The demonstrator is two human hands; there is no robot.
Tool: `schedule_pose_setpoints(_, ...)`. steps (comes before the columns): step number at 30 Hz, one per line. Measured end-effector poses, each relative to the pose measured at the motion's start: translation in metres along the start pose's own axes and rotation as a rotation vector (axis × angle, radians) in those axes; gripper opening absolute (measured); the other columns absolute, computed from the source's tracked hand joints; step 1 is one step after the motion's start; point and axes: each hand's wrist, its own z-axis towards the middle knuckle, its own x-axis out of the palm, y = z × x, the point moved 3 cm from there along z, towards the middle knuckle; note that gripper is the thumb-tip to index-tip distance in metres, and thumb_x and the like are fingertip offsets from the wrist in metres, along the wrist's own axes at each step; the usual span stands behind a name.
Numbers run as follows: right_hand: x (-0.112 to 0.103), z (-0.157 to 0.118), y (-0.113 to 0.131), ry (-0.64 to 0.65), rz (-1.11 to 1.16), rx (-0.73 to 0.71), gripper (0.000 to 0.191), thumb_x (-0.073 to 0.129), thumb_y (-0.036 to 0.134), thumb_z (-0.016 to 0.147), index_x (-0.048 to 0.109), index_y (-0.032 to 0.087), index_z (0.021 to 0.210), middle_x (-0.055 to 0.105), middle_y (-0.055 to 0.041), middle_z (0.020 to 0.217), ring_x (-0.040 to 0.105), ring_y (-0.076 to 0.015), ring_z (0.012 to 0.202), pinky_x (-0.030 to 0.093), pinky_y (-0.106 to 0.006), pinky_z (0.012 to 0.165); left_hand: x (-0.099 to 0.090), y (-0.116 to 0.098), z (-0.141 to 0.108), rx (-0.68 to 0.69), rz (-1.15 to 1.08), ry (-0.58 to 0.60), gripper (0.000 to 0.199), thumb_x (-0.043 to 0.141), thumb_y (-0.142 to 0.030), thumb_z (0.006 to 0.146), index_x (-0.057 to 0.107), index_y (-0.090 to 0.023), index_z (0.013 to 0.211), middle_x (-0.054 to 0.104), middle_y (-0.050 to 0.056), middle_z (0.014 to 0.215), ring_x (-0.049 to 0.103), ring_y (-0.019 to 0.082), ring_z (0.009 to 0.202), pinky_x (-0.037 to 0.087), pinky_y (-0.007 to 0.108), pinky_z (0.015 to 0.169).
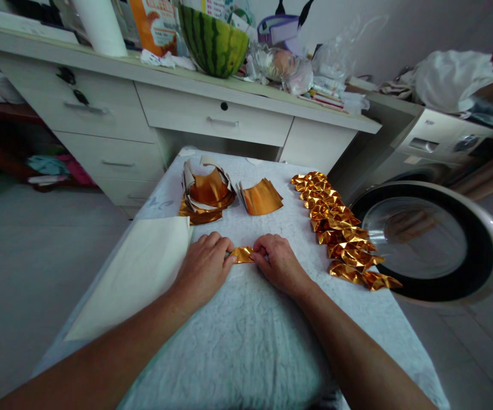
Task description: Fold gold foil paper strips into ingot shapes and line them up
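Note:
Between my two hands lies a narrow folded strip of gold foil paper (243, 254), low over the cloth-covered table. My left hand (210, 259) pinches its left end with thumb and fingers, while my right hand (277, 262) grips the right end the same way. Just beyond them stands a small stack of curved gold foil sheets (262, 197). Farther left is a bigger curled pile of foil sheets (207, 191) with pale backs. Several folded gold foil pieces (335, 222) run in an overlapping row along the table's right side.
A large pale sheet (143, 273) lies on the table's left part. Behind stands a white desk (216, 117) bearing a cut watermelon (214, 42), an orange packet (154, 25) and plastic bags. At right, a washing machine's round door (430, 239) hangs open beside the table.

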Motion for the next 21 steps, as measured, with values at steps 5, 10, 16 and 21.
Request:
schedule_pose_setpoints(5,0.0012,0.0003,-0.0009,-0.007,-0.010,0.011,0.005,0.063,0.019,0.086,0.063,0.018,0.091,0.063,-0.0028,0.085,0.054,-0.0166,0.079,0.037,-0.031,0.078,-0.0008,-0.0001,0.0002,-0.008,-0.025,0.018,0.009,0.062,-0.025,0.086,0.060,-0.018,0.092,0.058,0.007,0.095,0.054,0.025,0.094,0.044,0.038,0.083)
schedule_pose_setpoints(10,0.0009,0.0001,0.0001,-0.004,-0.018,0.005,0.007,0.062,0.019,0.087,0.064,0.017,0.094,0.063,-0.0031,0.085,0.054,-0.0169,0.080,0.037,-0.031,0.077,0.0008,-0.0007,0.0026,0.004,-0.087,0.022,0.005,0.060,-0.020,0.085,0.055,-0.020,0.087,0.060,0.004,0.090,0.055,0.023,0.090,0.042,0.036,0.080)
schedule_pose_setpoints(16,-0.0017,-0.0009,0.0009,0.012,0.004,-0.003,0.009,0.061,0.021,0.088,0.064,0.016,0.095,0.063,-0.0045,0.087,0.054,-0.0175,0.081,0.038,-0.032,0.078,0.0029,-0.0006,0.0015,0.018,-0.194,0.021,0.010,0.057,-0.016,0.084,0.050,-0.022,0.087,0.061,-0.001,0.080,0.056,0.020,0.080,0.040,0.033,0.073)
schedule_pose_setpoints(21,-0.0027,-0.0020,0.0013,0.011,0.013,-0.046,0.009,0.058,0.025,0.091,0.063,0.017,0.090,0.061,-0.0038,0.085,0.053,-0.0171,0.081,0.036,-0.031,0.076,0.0010,-0.0020,0.0003,0.012,-0.238,0.027,0.012,0.057,-0.016,0.085,0.054,-0.022,0.095,0.060,-0.001,0.077,0.057,0.019,0.079,0.041,0.032,0.072)
